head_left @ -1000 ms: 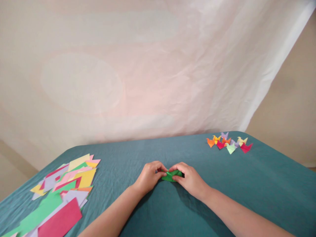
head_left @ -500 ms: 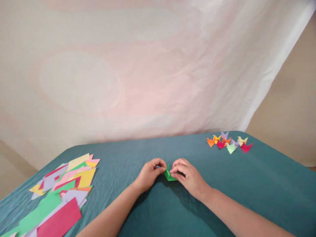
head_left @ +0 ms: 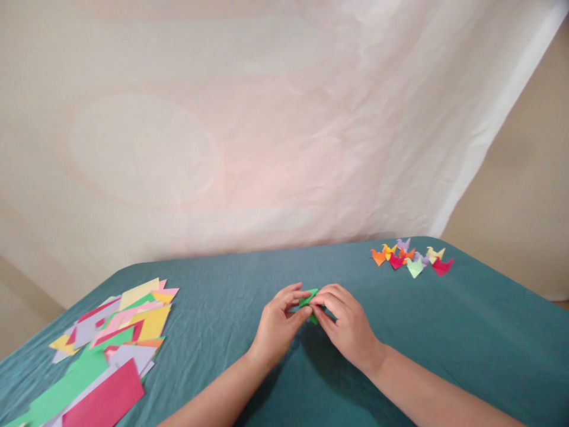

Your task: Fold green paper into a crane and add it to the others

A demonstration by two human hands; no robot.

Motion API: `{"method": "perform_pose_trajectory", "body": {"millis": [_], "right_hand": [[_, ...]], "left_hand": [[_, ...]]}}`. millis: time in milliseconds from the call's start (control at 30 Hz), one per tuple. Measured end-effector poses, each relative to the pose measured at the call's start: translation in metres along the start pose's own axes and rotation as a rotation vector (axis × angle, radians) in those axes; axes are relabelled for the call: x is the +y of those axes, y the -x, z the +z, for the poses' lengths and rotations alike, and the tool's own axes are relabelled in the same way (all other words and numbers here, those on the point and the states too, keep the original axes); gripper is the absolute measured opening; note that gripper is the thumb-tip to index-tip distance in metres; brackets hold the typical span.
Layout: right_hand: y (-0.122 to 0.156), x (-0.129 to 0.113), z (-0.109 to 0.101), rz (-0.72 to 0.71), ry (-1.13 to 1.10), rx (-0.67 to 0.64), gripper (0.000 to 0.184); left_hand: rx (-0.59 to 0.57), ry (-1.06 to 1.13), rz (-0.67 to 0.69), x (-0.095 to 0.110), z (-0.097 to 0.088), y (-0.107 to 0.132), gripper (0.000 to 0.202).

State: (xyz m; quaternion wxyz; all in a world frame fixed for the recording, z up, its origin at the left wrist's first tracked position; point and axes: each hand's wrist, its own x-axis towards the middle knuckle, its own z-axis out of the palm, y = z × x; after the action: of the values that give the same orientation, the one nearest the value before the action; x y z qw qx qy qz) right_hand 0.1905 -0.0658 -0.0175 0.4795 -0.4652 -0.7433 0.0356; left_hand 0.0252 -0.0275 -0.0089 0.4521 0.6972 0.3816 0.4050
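Between my two hands, over the middle of the table, is a small folded piece of green paper (head_left: 308, 299). My left hand (head_left: 280, 317) pinches it from the left, with thumb and fingertips on the paper. From the right, my right hand (head_left: 344, 317) grips it between thumb and forefinger. The fingertips of both hands nearly meet and hide most of the paper, so its full shape cannot be made out. A green tip shows above the fingers and another bit below them.
Loose sheets of coloured paper (head_left: 104, 394) lie in a spread pile on the left of the dark green tablecloth (head_left: 213, 296). Several small folded paper birds (head_left: 415, 267) stand at the back right. A pale cloth (head_left: 267, 148) hangs behind the table.
My left hand has moved right, closer to my right hand. The green paper has been turned, and the fingers now cover more of it.
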Motion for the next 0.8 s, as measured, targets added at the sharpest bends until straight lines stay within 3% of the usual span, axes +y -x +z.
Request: {"method": "perform_pose_trajectory", "body": {"millis": [233, 400, 533, 667, 800], "right_hand": [[0.0007, 0.0042, 0.0048, -0.033, -0.077, -0.007, 0.018], [0.0011, 0.0029, 0.0052, 0.108, -0.102, 0.022, 0.011], [0.0011, 0.0022, 0.0026, 0.17, -0.103, 0.032, 0.005], [-0.0016, 0.0052, -0.0014, 0.245, -0.172, 0.081, 0.013], [-0.0049, 0.0103, -0.0042, 0.356, -0.327, 0.0, 0.02]], "left_hand": [[0.041, 0.088, -0.043, -0.0058, -0.0017, -0.0043, 0.026], [-0.035, 0.109, -0.09, -0.0046, -0.0003, -0.0036, 0.023], [-0.026, 0.105, -0.128, -0.002, 0.0035, -0.001, 0.022], [-0.025, 0.284, -0.191, -0.0034, 0.0022, -0.0034, 0.025], [-0.024, 0.445, -0.24, -0.0075, -0.0015, -0.0069, 0.032]]}}
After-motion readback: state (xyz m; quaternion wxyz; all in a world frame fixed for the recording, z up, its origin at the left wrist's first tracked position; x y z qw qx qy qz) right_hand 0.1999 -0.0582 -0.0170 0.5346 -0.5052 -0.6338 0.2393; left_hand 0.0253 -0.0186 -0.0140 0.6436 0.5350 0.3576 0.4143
